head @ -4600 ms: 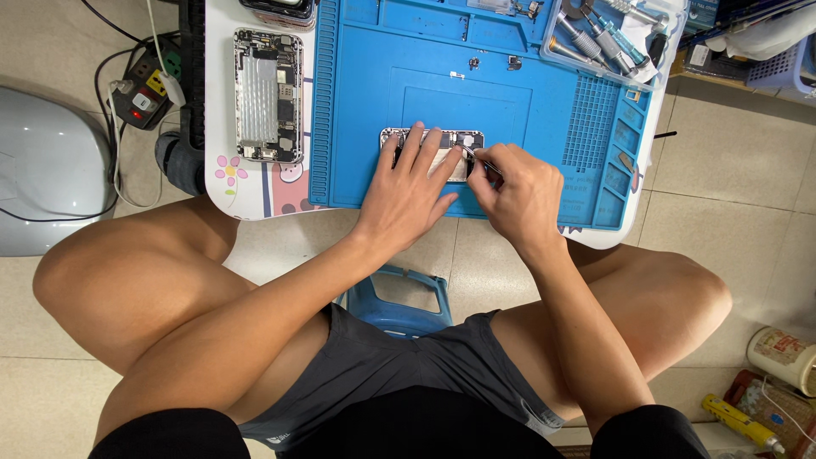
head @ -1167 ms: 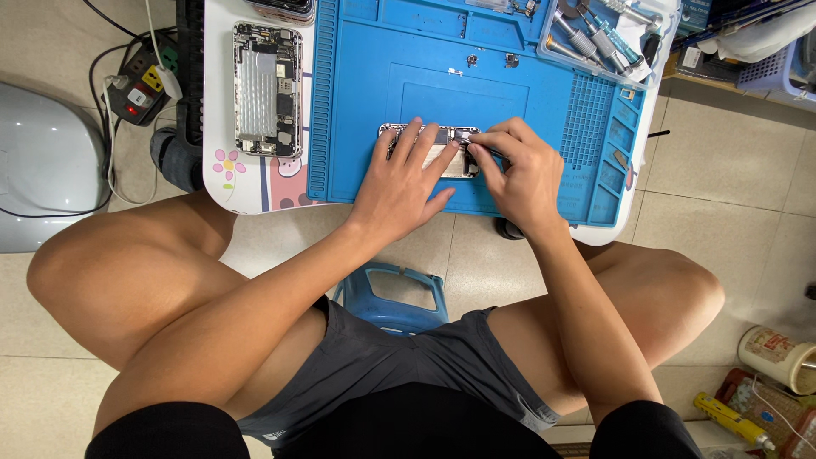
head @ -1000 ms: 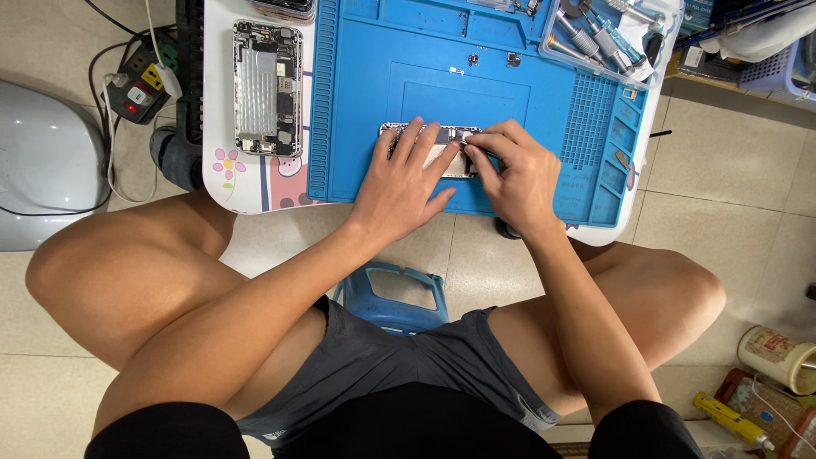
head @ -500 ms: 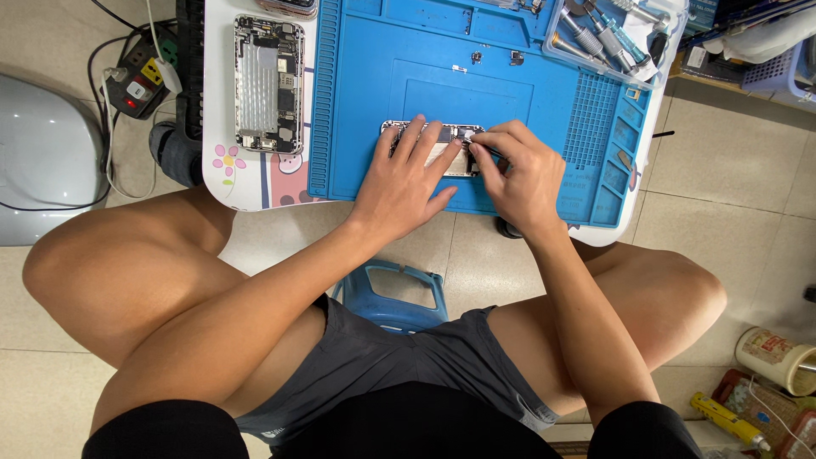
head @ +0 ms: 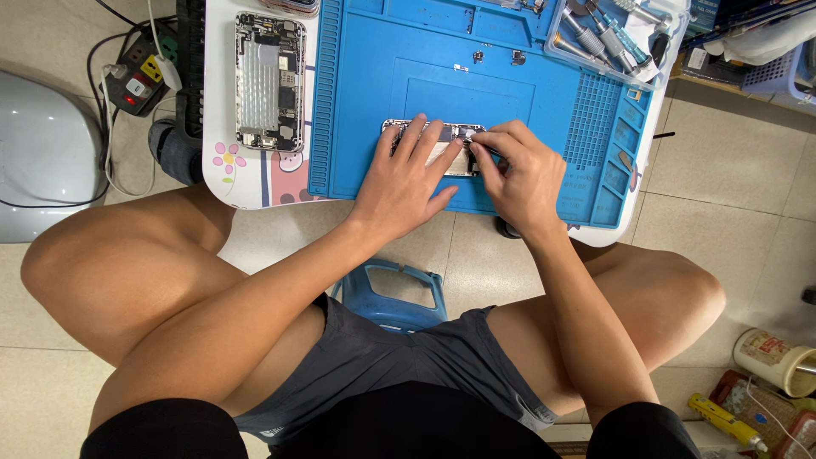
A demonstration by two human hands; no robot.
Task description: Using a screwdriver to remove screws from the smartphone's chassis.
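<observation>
An opened phone (head: 429, 129) lies flat on the blue repair mat (head: 374, 93), mostly covered by my hands. My left hand (head: 406, 174) presses down on it with fingers spread. To its right, my right hand (head: 518, 174) has its fingers pinched around a thin tool (head: 476, 143) whose tip touches the phone's right end. The tool is almost entirely hidden by my fingers.
A second opened phone body (head: 269, 81) lies on the white table (head: 229, 183) left of the mat. A clear tray of screwdrivers (head: 608, 38) sits at the mat's top right. A power strip (head: 136, 81) lies on the floor at left; a blue stool (head: 387, 293) is under me.
My right hand has shifted slightly on the phone's right end since the oldest frame. My left hand stays pressed on the phone.
</observation>
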